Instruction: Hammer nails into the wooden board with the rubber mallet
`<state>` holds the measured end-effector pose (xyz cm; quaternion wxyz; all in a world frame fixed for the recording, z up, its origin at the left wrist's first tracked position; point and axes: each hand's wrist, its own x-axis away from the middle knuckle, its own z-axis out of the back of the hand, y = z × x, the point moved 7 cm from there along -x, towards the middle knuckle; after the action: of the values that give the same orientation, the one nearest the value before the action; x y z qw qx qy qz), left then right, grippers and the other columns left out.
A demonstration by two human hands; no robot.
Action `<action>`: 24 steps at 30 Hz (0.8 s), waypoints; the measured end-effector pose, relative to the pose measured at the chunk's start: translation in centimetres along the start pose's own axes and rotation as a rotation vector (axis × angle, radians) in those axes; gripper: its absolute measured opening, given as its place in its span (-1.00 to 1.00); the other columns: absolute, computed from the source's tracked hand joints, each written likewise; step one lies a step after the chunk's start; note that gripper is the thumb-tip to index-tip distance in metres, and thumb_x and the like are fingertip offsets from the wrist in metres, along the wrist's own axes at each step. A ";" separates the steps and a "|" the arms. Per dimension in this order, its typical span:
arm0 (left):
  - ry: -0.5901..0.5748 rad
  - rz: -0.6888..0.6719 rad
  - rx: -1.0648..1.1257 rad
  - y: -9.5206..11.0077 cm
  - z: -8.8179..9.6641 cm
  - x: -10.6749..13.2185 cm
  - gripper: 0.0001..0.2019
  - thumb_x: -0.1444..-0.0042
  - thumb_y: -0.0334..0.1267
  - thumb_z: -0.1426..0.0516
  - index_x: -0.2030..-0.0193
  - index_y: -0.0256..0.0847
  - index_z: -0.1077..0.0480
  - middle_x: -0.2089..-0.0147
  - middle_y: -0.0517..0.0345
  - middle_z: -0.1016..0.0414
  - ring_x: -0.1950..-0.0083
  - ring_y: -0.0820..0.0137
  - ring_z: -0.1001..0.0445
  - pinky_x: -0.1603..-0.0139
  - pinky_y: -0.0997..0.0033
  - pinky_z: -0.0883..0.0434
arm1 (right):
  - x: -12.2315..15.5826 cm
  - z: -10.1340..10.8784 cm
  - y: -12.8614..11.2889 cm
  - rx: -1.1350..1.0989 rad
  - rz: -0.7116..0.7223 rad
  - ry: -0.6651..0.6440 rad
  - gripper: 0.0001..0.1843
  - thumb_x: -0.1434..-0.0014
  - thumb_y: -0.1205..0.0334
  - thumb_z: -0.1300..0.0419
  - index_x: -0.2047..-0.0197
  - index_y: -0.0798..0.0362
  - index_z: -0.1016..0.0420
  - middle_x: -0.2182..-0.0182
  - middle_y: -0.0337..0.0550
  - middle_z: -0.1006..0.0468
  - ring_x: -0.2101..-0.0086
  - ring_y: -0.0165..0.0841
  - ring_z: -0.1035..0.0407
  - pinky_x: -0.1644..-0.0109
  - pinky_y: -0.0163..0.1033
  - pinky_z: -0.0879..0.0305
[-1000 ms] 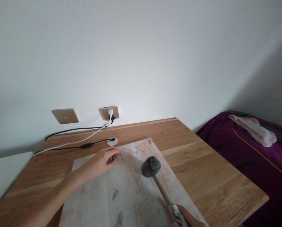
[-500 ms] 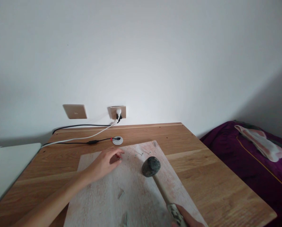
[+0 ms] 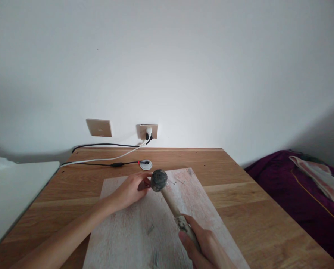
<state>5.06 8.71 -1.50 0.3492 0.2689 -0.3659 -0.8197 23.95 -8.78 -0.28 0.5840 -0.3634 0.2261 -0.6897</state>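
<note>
My right hand (image 3: 202, 241) is wrapped around the worn grip of a rubber mallet (image 3: 171, 203). Its dark head hovers just beside the fingertips of my left hand (image 3: 131, 190), hiding part of them. With thumb and fingers curled together, my left hand pinches a small nail at the far part of a whitish, wood-grained board (image 3: 122, 228); the nail itself is mostly hidden. Right of the mallet head, several thin nails (image 3: 179, 182) stand in a row along the board's far side. More loose nails (image 3: 155, 257) lie on the near part of the board.
Beneath the board is a wooden desk (image 3: 231, 220). Black and white cables (image 3: 105, 160) run along its back to a wall socket (image 3: 148, 131), near a round cable grommet (image 3: 146, 164). A white panel (image 3: 21, 186) stands at left; purple fabric (image 3: 290, 179) lies at right.
The mallet has moved left and slightly up, from over the board's right side to beside my left fingertips. My left hand keeps its place on the board. The view has shifted slightly.
</note>
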 end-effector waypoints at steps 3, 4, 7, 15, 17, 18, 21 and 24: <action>0.013 -0.007 -0.013 0.2 0.2 0.0 -0.59 -0.07 -0.53 -0.18 -0.06 -0.17 -0.53 0.13 0.11 -0.68 0.08 0.24 -0.63 -0.04 0.33 -0.47 | -0.4 -0.3 0.0 -0.008 0.006 -0.012 -0.39 -0.42 -0.13 0.01 -0.26 0.11 -0.52 0.38 -0.09 -0.69 0.33 -0.19 -0.59 0.17 -0.23 -0.39; 0.027 -0.008 -0.020 0.1 0.3 0.0 -0.59 -0.06 -0.53 -0.20 -0.06 -0.17 -0.52 0.12 0.11 -0.67 0.08 0.24 -0.63 -0.04 0.33 -0.46 | -0.4 -0.2 -0.1 -0.018 0.003 -0.005 -0.41 -0.42 -0.11 0.01 -0.25 0.09 -0.52 0.34 -0.08 -0.71 0.29 -0.19 -0.60 0.14 -0.23 -0.39; 0.074 -0.001 -0.055 -0.1 0.6 0.0 -0.61 -0.02 -0.51 -0.25 -0.02 -0.17 -0.51 0.12 0.11 -0.66 0.08 0.24 -0.61 -0.01 0.35 -0.44 | -0.3 -0.1 -0.2 -0.020 0.006 -0.006 -0.44 -0.42 -0.10 0.01 -0.23 0.06 -0.53 0.36 -0.11 -0.69 0.29 -0.20 -0.58 0.16 -0.25 -0.36; 0.032 -0.003 -0.036 0.1 0.4 0.0 -0.62 -0.09 -0.49 -0.20 -0.06 -0.17 -0.50 0.21 0.18 -0.63 0.22 0.34 -0.56 0.12 0.43 -0.41 | 0.0 0.0 -0.1 -0.021 0.013 -0.045 -0.33 -0.44 -0.23 0.04 -0.29 0.11 -0.47 0.56 -0.28 -0.46 0.58 -0.34 -0.36 0.47 -0.31 -0.21; 0.034 -0.012 -0.027 0.3 0.4 0.1 -0.68 -0.10 -0.48 -0.19 0.00 -0.17 -0.51 0.21 0.18 -0.62 0.22 0.35 -0.56 0.12 0.43 -0.41 | 0.2 0.4 -0.3 -0.026 0.025 0.017 -0.36 -0.43 -0.24 0.01 -0.26 0.04 -0.51 0.50 -0.24 -0.54 0.49 -0.31 -0.46 0.39 -0.31 -0.30; 0.038 -0.016 -0.024 0.4 0.4 0.1 -0.70 -0.10 -0.48 -0.18 0.03 -0.17 -0.51 0.21 0.19 -0.62 0.21 0.35 -0.56 0.11 0.43 -0.41 | 0.2 0.5 -0.3 -0.032 0.031 0.040 -0.37 -0.42 -0.25 0.00 -0.25 0.02 -0.52 0.47 -0.21 -0.58 0.45 -0.28 -0.50 0.35 -0.31 -0.33; 0.048 -0.022 -0.030 0.5 0.5 0.1 -0.71 -0.07 -0.51 -0.17 0.08 -0.17 -0.51 0.21 0.19 -0.62 0.19 0.34 -0.56 0.09 0.43 -0.42 | 0.0 0.0 0.1 -0.036 0.035 0.038 -0.33 -0.41 -0.26 0.01 -0.25 0.06 -0.52 0.37 -0.09 -0.68 0.33 -0.21 -0.58 0.25 -0.27 -0.39; 0.045 -0.023 -0.037 0.5 0.5 0.1 -0.57 0.01 -0.56 -0.17 -0.02 -0.16 -0.51 0.19 0.18 -0.63 0.17 0.32 -0.58 0.09 0.43 -0.43 | -0.3 -0.7 0.8 -0.011 0.011 -0.036 -0.30 -0.40 -0.22 0.02 -0.29 0.15 -0.49 0.40 -0.09 -0.66 0.39 -0.23 -0.54 0.30 -0.26 -0.34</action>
<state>4.88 8.60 -0.81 0.3530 0.2849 -0.3395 -0.8240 23.95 -8.69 -1.37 0.5897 -0.3777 0.2211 -0.6788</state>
